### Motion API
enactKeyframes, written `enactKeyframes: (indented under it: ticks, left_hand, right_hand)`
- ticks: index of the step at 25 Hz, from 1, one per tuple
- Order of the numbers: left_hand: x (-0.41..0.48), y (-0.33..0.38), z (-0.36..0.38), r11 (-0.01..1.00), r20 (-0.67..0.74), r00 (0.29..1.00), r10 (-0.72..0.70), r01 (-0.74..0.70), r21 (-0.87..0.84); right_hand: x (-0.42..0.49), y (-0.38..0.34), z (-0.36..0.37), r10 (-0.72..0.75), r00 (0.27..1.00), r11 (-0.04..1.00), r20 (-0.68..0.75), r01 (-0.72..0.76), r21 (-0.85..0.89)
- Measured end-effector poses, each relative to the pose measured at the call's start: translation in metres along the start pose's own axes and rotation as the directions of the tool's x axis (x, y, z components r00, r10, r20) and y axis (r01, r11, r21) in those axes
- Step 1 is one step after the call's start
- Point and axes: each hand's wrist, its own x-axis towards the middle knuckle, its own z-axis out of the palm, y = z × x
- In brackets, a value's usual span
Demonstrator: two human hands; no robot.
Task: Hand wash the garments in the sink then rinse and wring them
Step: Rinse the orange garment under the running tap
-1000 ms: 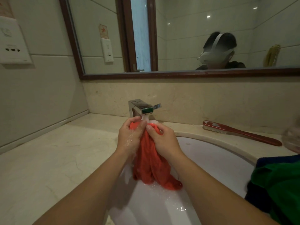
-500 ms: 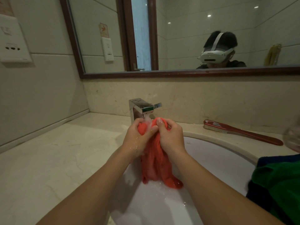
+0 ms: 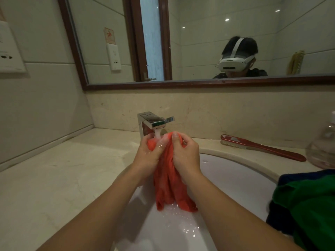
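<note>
The red garment (image 3: 168, 183) is held bunched over the white sink (image 3: 235, 180), directly under the chrome faucet (image 3: 153, 122), whose stream of water (image 3: 157, 137) falls onto the top of the cloth. The upper part of the garment is gripped by both hands. The left hand (image 3: 149, 154) is curled round it on the left side, and the right hand (image 3: 185, 156) is closed round it on the right, with the thumb on top. The two hands are pressed close together with the cloth between them. Below them the wet fabric hangs in folds, and its lower end is seen touching the basin among scattered drops. Droplets are seen on the back of the left hand. At the near right of the sink a green garment (image 3: 308, 205) is piled on a dark blue garment (image 3: 288, 177), partly over the rim. On the beige counter (image 3: 63, 169), a red-handled brush (image 3: 262, 149) is laid flat on the far right behind the sink. A clear bottle (image 3: 324, 147) is stood near it at the right edge. A framed mirror (image 3: 199, 51) is mounted on the far wall.
</note>
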Motion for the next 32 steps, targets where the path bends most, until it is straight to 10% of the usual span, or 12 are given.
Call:
enactKeyframes:
  ticks: [5,11,21,27,32]
  left_hand:
    - [0.004,-0.002,0.001,0.996,-0.049,0.997,-0.055,0.059,0.066]
    - [0.008,-0.007,-0.004,0.934,-0.151,0.937,0.316,-0.278,0.226]
    - [0.005,0.001,0.001,0.997,-0.156,0.988,0.005,-0.016,-0.071]
    - [-0.006,0.006,0.0,0.988,0.006,0.988,0.153,-0.153,0.007]
    - [0.001,0.007,-0.006,0.978,-0.219,0.954,0.207,-0.195,0.077]
  right_hand:
    - [0.003,-0.004,-0.004,-0.004,0.998,1.0,-0.062,0.003,-0.015]
    - [0.004,-0.007,0.002,0.003,0.995,0.999,-0.098,0.001,0.044]
    - [0.002,-0.008,0.003,-0.008,0.999,1.0,-0.032,0.008,0.029]
    - [0.003,-0.005,0.006,0.098,0.995,0.99,0.0,-0.098,0.097]
    - [-0.002,-0.005,0.013,0.096,0.991,0.99,0.094,-0.105,0.091]
